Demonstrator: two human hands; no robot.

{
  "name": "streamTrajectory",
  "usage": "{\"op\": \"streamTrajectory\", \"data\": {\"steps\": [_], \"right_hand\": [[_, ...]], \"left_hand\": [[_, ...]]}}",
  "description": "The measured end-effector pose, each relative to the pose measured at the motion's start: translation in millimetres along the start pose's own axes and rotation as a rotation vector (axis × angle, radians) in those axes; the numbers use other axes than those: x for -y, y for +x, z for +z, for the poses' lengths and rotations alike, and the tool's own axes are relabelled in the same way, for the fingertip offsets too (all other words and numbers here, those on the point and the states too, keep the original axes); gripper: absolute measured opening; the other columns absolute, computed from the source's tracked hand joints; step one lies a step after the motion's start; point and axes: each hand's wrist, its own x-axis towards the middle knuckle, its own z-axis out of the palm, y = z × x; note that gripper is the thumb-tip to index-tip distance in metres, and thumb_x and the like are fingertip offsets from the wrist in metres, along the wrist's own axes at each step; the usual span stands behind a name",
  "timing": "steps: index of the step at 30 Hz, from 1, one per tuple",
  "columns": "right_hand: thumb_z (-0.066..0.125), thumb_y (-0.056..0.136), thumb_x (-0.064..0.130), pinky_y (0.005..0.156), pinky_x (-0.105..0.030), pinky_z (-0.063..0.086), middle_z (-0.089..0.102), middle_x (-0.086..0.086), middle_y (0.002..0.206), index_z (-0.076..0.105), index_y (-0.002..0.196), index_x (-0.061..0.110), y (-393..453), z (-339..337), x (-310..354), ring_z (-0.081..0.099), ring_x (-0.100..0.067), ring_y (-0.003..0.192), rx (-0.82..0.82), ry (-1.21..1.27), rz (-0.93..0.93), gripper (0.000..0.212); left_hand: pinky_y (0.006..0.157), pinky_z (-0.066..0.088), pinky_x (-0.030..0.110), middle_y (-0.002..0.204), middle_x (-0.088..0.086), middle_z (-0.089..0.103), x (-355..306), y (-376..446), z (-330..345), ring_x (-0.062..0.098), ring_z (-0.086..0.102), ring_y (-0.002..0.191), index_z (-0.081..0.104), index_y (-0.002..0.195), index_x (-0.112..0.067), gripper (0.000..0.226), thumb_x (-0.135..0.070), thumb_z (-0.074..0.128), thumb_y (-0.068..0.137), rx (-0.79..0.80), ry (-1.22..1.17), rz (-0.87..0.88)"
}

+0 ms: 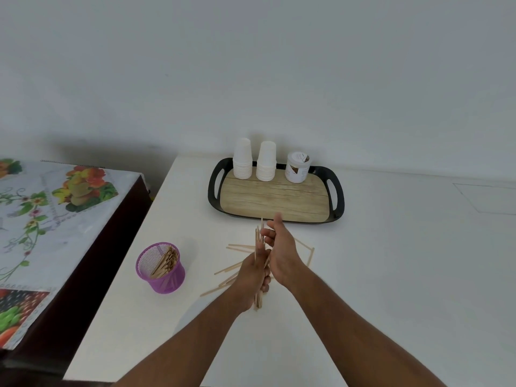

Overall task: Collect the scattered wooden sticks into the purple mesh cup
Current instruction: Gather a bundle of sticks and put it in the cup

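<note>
Now | my left hand (252, 277) grips a bundle of wooden sticks (258, 263), long axis upright | my right hand (280, 248) rests against it, fingers loosely curled | purple mesh cup (160, 268) sits to my left, nearer the left hand | loose sticks (240, 247) lie beneath on the table (391, 261)

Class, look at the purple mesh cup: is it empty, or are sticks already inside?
Not empty. The purple mesh cup stands upright with a bunch of wooden sticks leaning inside it.

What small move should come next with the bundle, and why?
Probably carry the bundle of sticks, held in the left hand, over to the purple mesh cup at the left; the right hand only steadies it, and more loose sticks remain.
</note>
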Motion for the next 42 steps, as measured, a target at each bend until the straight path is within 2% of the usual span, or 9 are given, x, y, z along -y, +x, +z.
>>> {"op": "streamTrajectory", "data": {"steps": [6,11,14,17,22,25,34,39,42], "right_hand": [[0.035,0.110,0.048,0.087,-0.035,0.051,0.067,-0.007,0.108,0.065,0.106,0.018,11,-11,-3,0.061,-0.021,0.103,-0.173,-0.020,-0.281,0.042],[0.062,0.100,0.038,0.065,-0.031,0.051,0.062,-0.009,0.091,0.064,0.097,0.010,24,-25,1,0.057,-0.019,0.070,-0.113,-0.102,0.207,0.028],[0.061,0.100,0.034,0.080,-0.039,0.062,0.073,-0.021,0.107,0.068,0.107,0.001,25,-29,-1,0.072,-0.035,0.091,0.054,-0.011,0.364,0.034],[0.051,0.107,0.030,0.109,-0.046,0.050,0.075,-0.024,0.114,0.064,0.125,-0.001,28,-30,-2,0.075,-0.036,0.105,0.102,0.050,0.250,0.038],[0.041,0.112,0.029,0.094,-0.044,0.060,0.076,-0.011,0.119,0.061,0.127,0.012,29,-21,2,0.076,-0.029,0.106,0.129,-0.115,-0.116,0.030],[0.040,0.110,0.011,0.102,-0.043,0.055,0.071,-0.008,0.128,0.068,0.123,0.011,27,-19,8,0.067,-0.025,0.121,0.208,-0.393,-0.298,0.031],[0.029,0.109,0.048,0.111,-0.035,0.049,0.073,0.003,0.128,0.072,0.127,0.013,8,-41,-22,0.065,-0.007,0.123,0.481,-0.871,-0.348,0.059],[0.016,0.095,0.073,0.108,-0.037,0.048,0.063,0.008,0.142,0.066,0.136,0.026,9,-47,-3,0.057,-0.005,0.131,0.526,-0.829,-0.342,0.080],[0.019,0.100,0.062,0.113,-0.046,0.046,0.063,0.004,0.143,0.065,0.136,0.020,15,-42,11,0.056,-0.012,0.134,0.429,-0.734,-0.413,0.071]], "left_hand": [[0.045,0.027,0.023,0.057,-0.006,0.033,0,-2,-5,0.011,0.025,0.047,0.035,0.075,-0.019,0.055,-0.068,0.049,0.094,0.113,0.020,0.068],[0.048,0.025,0.025,0.059,-0.007,0.034,1,-4,-5,0.011,0.025,0.050,0.043,0.082,-0.021,0.050,-0.069,0.052,0.094,0.191,0.068,0.088],[0.048,0.022,0.026,0.060,-0.006,0.029,-1,-5,-4,0.011,0.023,0.051,0.041,0.080,-0.023,0.049,-0.068,0.051,0.095,0.214,0.084,0.065],[0.048,0.022,0.025,0.059,-0.006,0.030,0,-4,-9,0.011,0.023,0.050,0.039,0.077,-0.021,0.050,-0.065,0.055,0.094,0.197,0.056,0.004],[0.048,0.027,0.024,0.060,-0.004,0.036,1,-6,-18,0.010,0.027,0.049,0.044,0.088,-0.015,0.042,-0.048,0.070,0.094,0.211,0.130,-0.046],[0.047,0.026,0.024,0.058,-0.004,0.036,-1,-7,-16,0.010,0.028,0.047,0.043,0.088,-0.015,0.034,-0.033,0.070,0.096,0.204,0.162,-0.094],[0.042,0.029,0.023,0.054,-0.003,0.042,-13,-6,-18,0.008,0.033,0.042,0.049,0.083,-0.014,0.016,-0.019,0.046,0.097,0.126,0.279,-0.098],[0.042,0.028,0.023,0.054,-0.001,0.042,-10,-3,-19,0.011,0.033,0.042,0.054,0.082,-0.013,0.018,-0.021,0.063,0.095,0.084,0.292,-0.087],[0.043,0.031,0.022,0.053,-0.002,0.044,-16,-1,-16,0.011,0.036,0.042,0.053,0.080,-0.014,0.019,-0.018,0.068,0.091,0.055,0.342,-0.083]]}}
